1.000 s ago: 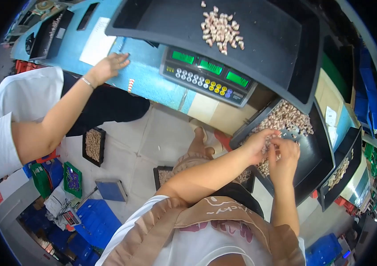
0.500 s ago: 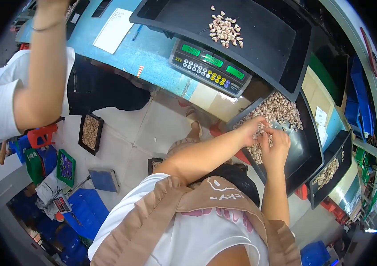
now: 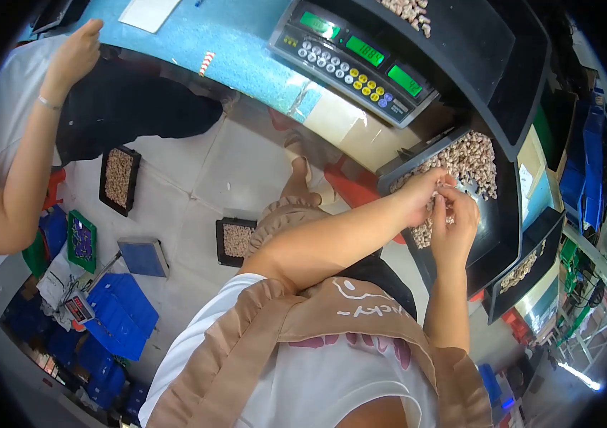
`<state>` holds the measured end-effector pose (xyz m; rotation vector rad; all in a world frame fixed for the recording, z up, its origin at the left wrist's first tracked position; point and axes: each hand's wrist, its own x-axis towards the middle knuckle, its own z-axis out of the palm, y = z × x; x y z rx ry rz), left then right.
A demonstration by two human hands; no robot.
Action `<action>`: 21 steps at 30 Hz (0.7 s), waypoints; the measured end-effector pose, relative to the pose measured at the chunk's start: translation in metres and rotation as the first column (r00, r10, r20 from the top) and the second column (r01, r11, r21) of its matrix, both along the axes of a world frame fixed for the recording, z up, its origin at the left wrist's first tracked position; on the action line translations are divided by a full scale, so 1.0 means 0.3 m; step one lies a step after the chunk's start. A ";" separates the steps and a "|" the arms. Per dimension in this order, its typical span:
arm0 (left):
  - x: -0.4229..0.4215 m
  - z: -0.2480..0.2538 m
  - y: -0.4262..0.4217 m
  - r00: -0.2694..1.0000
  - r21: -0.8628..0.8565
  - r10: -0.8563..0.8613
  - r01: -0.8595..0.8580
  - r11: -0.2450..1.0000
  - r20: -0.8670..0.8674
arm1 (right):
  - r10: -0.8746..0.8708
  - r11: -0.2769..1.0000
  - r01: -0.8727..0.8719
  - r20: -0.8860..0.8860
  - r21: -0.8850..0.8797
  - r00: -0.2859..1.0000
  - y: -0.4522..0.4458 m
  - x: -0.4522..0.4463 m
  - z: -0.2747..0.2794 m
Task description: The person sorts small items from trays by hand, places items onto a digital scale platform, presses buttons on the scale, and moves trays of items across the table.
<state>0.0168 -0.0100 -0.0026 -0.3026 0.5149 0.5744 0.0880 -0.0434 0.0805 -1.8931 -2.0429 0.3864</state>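
Pale pieces point(image 3: 476, 155) lie heaped in black tray point(image 3: 492, 235) beside scale point(image 3: 353, 64), w/ a few already off the pile: L hand point(image 3: 421, 196) has fingers curled round them, R hand point(image 3: 455, 222) fingertips bent in close, exact grip hidden, can't tell.

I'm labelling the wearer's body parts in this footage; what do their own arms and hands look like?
Left hand and right hand are ungloved, forearms uncovered. A short white sleeve shows at the left; brown apron ruffles edge the right.
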 end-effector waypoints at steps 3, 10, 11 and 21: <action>0.009 -0.006 -0.004 0.998 -0.033 0.052 -0.051 0.998 0.031 | 0.005 1.000 -0.004 -0.014 0.023 1.000 -0.001 -0.013 -0.015; 0.001 0.006 -0.003 0.996 -0.039 0.082 -0.081 0.996 0.023 | 0.006 0.997 -0.005 -0.017 0.072 1.000 -0.006 -0.027 -0.022; -0.002 0.011 -0.002 0.997 -0.039 0.074 -0.073 0.997 0.020 | 0.002 0.997 -0.001 -0.017 0.075 1.000 -0.007 -0.026 -0.021; -0.005 0.010 -0.002 0.999 -0.054 0.043 -0.042 0.998 0.003 | -0.010 0.997 0.015 -0.057 0.077 0.998 -0.008 -0.027 -0.027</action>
